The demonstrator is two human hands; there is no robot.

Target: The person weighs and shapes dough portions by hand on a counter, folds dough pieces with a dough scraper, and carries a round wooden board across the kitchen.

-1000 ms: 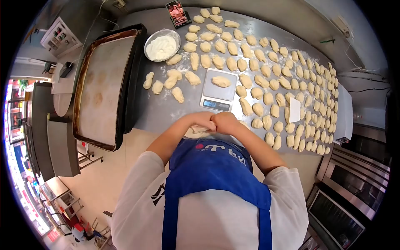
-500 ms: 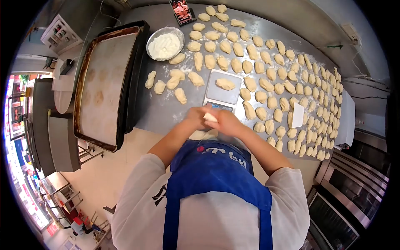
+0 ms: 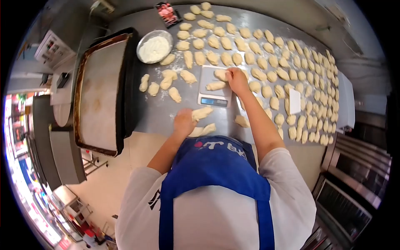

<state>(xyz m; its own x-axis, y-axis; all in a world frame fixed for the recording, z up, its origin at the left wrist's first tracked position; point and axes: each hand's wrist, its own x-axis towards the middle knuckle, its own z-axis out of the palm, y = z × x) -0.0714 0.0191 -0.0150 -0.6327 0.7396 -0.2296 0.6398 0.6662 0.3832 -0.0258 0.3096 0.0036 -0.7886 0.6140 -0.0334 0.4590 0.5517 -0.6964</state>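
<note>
My right hand (image 3: 237, 80) pinches small dough (image 3: 220, 75) on scale (image 3: 204, 78), likely set close for easy reach. Left hand (image 3: 184, 121) holds long dough (image 3: 202, 113).

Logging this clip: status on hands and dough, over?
Left hand gripping dough strip. Right hand grasping dough piece at the scale, second piece beside it. Nothing visibly blocking either hand.

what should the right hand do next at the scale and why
Probably settle the farther dough piece on the scale and let go: the right hand has its fingers at that piece's right end, beside a nearer dough piece on the scale, and touch could disturb the reading.
</note>
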